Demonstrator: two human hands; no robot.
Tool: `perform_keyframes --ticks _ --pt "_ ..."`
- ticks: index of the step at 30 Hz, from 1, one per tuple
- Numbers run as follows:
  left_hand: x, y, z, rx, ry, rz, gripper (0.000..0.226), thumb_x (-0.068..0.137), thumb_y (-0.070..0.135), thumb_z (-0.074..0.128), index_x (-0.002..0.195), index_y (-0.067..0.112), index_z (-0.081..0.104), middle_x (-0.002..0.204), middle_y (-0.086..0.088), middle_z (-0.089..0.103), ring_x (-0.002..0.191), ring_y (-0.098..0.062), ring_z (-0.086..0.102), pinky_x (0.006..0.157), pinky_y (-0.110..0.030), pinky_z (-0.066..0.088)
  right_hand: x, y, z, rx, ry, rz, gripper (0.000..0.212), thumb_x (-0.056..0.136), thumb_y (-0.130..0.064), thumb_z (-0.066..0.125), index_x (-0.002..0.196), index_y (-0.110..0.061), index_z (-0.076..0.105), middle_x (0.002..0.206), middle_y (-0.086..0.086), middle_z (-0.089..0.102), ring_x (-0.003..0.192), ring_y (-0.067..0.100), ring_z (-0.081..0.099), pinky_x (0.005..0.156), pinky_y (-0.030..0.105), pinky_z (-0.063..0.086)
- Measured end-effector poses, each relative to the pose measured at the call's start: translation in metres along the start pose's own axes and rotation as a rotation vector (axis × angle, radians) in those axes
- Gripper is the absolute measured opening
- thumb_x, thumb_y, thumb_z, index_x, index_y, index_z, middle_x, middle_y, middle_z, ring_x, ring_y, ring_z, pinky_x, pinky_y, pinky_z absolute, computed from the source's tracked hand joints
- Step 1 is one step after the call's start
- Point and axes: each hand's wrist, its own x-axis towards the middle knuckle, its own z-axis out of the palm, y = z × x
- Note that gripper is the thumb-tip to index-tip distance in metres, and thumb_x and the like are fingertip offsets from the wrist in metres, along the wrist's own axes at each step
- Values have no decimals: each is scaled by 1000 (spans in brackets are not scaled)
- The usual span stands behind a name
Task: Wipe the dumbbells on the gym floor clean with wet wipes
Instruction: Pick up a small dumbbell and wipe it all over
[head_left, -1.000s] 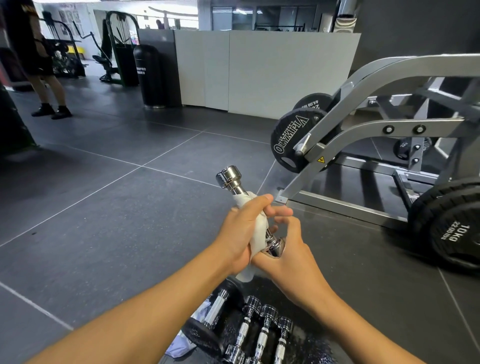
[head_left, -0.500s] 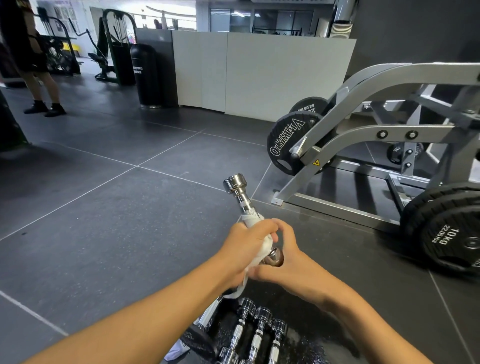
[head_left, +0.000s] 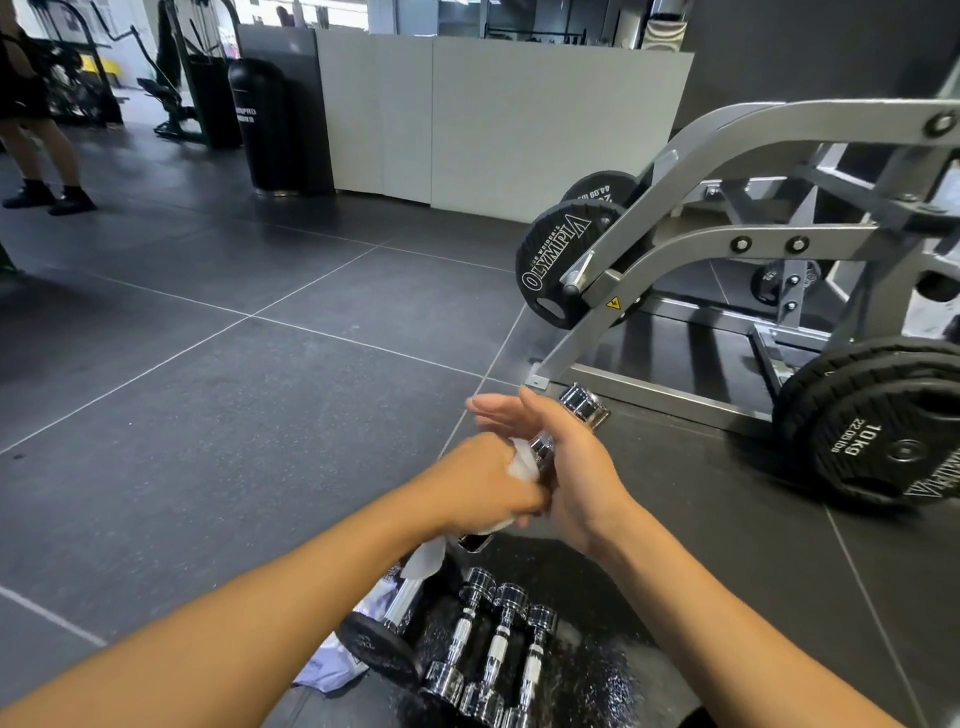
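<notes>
I hold a small chrome dumbbell (head_left: 584, 406) in front of me, tilted, its upper head pointing up and to the right. My left hand (head_left: 483, 483) grips a white wet wipe (head_left: 519, 465) wrapped round the handle, and the wipe's loose tail hangs below my fist. My right hand (head_left: 566, 462) lies against the bar with its fingers stretched out straight to the left. Much of the handle is hidden behind both hands. On the floor below lie three more chrome dumbbells (head_left: 498, 649) side by side and a larger dumbbell with black ends (head_left: 384, 636).
A white wipe packet (head_left: 332, 670) lies by the black-ended dumbbell. A grey plate-loaded machine (head_left: 675, 249) stands at the right, carrying a 10 kg plate (head_left: 883, 441). A person (head_left: 31, 130) stands far left. A black cylinder (head_left: 260, 124) and a white partition (head_left: 519, 119) are behind.
The dumbbell has swung from pointing up-left to pointing up-right. My right hand let go of its lower end and now lies along the bar with straight fingers. My left hand still holds the wipe.
</notes>
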Motion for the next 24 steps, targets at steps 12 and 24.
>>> perform_keyframes --ticks 12,24 --pt "-3 -7 -17 -653 -741 -116 30 99 15 55 70 6 56 112 -22 76 100 -33 72 98 -59 53 -3 -17 -6 530 -100 -104 52 103 -49 43 108 -7 74 99 15 75 106 41 69 109 52 41" --pt "7 12 4 -1076 -581 -195 61 71 57 82 87 -2 78 84 -23 74 66 -27 75 54 -36 62 2 -22 -31 631 37 -217 53 103 -54 44 113 -11 72 81 11 73 82 32 71 83 41 53"
